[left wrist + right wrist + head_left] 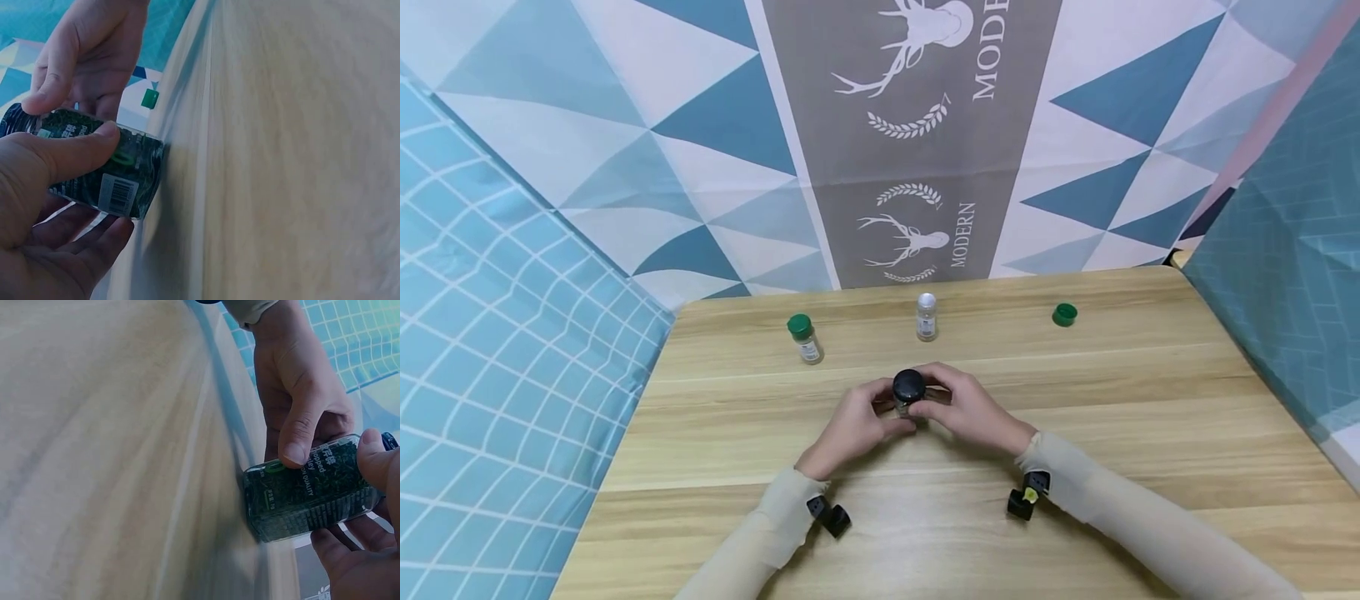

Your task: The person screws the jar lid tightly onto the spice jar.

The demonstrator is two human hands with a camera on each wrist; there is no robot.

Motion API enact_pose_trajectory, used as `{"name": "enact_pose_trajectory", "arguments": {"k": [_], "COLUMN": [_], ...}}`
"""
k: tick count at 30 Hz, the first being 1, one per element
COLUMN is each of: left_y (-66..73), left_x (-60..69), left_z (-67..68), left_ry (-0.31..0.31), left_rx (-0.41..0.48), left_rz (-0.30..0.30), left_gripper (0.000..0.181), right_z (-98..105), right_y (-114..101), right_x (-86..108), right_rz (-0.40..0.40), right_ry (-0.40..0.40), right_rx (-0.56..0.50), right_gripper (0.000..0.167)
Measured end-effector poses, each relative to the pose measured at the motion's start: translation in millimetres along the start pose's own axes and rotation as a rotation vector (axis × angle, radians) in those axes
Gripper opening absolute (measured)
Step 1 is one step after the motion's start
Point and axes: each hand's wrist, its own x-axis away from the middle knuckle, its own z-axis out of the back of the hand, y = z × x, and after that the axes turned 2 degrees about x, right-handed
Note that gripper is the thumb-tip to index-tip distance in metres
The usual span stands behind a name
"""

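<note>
Both hands are around a clear jar of dark green flakes (pixel 119 190) (pixel 300 500) with a black lid (pixel 908 385), at mid-table in the head view. My left hand (pixel 853 427) (pixel 37 206) grips the jar's body, thumb on the printed side and fingers behind or beneath it. My right hand (pixel 970 410) (pixel 372 572) holds it from the other side near the lid end, thumb on the jar. Its base is at or just above the tabletop; which one I cannot tell. The far fingers are partly hidden by the jar.
Towards the back of the wooden table (pixel 737 433) stand a green-capped bottle (pixel 808 346) at left and a small bottle with a silver-white top (pixel 927 321) in the middle. A loose green cap (pixel 1064 314) lies at back right. Patterned cloth hangs behind.
</note>
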Motion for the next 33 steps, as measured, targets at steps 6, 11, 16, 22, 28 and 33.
{"name": "enact_pose_trajectory", "arguments": {"k": [6, 11, 16, 22, 28, 33], "left_y": [-1.3, -3.0, -5.5, -6.1, -11.4, -19.3], "left_x": [-3.8, -8.2, -12.8, -18.0, -24.1, -31.4], "left_z": [3.2, 6.7, 10.3, 16.4, 23.1, 28.6], "left_ry": [0.012, 0.031, 0.046, 0.082, 0.111, 0.126], "left_rx": [-0.012, 0.0, -0.006, -0.047, -0.064, -0.068], "left_rz": [0.001, 0.025, 0.047, 0.05, 0.055, 0.058], "left_gripper": [0.049, 0.048, 0.049, 0.049, 0.051, 0.051], "right_z": [1, 0, -2, -3, -5, -7], "right_y": [0, 2, 4, 3, 4, 6], "right_x": [-8.1, -17.1, -26.3, -39.4, -54.0, -65.3], "right_rz": [-0.031, -0.025, -0.025, -0.026, -0.039, -0.055], "right_ry": [-0.021, -0.008, -0.01, -0.014, -0.016, -0.011], "right_rx": [0.003, 0.043, 0.04, 0.052, 0.032, 0.015], "right_gripper": [0.045, 0.045, 0.044, 0.044, 0.044, 0.044]}}
